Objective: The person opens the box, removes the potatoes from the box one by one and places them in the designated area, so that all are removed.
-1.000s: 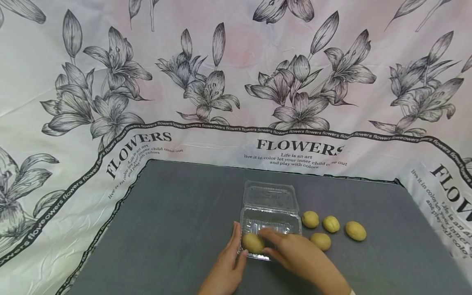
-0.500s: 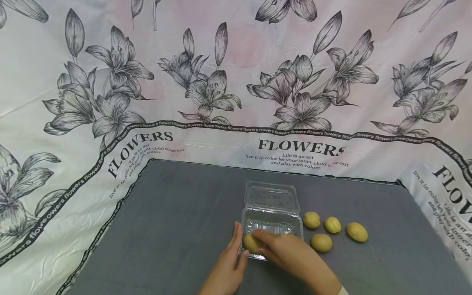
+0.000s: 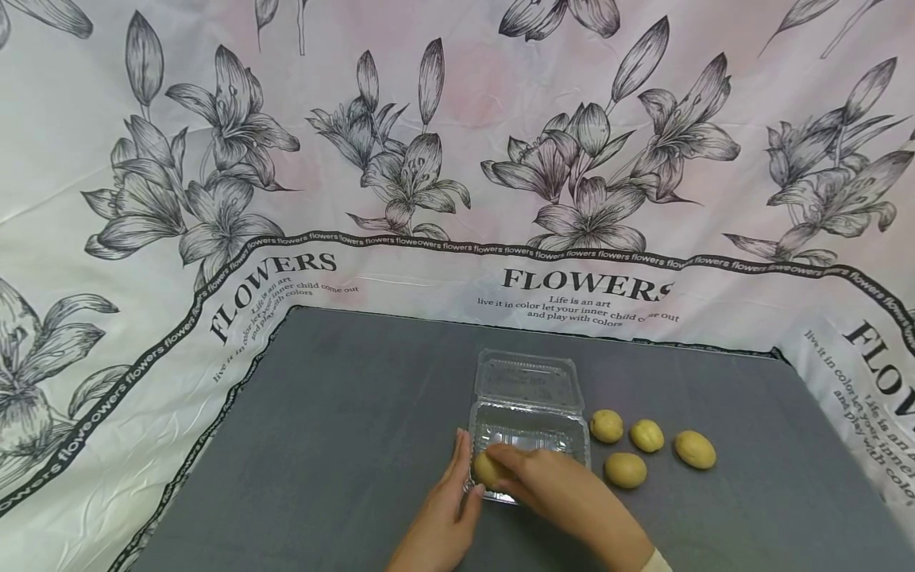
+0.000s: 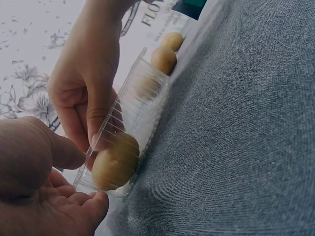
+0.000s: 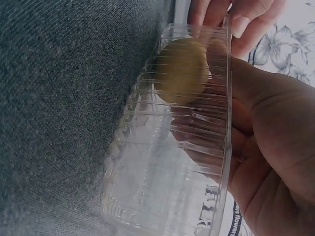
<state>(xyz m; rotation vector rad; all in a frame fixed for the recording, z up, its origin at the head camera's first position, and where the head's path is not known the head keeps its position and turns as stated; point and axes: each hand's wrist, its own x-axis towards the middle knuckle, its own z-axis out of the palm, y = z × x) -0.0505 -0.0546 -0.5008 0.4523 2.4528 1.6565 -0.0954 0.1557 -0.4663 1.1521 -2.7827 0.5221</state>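
Note:
A clear plastic clamshell container (image 3: 530,409) stands on the grey table, its lid (image 3: 527,380) folded back. One yellow-brown potato (image 4: 115,162) sits at the container's front left corner. From above, my right hand (image 3: 546,485) reaches over the rim and holds this potato with thumb and fingers. My left hand (image 3: 442,502) grips the same corner from outside, fingers along the left wall and thumb at the front. Through the clear side in the right wrist view, the potato (image 5: 181,71) shows near the bottom. Part of it is covered by my right fingers in the head view.
Several more potatoes lie right of the container: one near its back corner (image 3: 607,427), one in front (image 3: 625,470), and two farther right, a smaller one (image 3: 646,435) and a larger one (image 3: 695,450). A flower-printed cloth (image 3: 400,274) borders the table behind and at both sides.
My right hand has shifted slightly left and closed farther over the potato in the corner. My left hand keeps its place at the container. The other potatoes have not moved.

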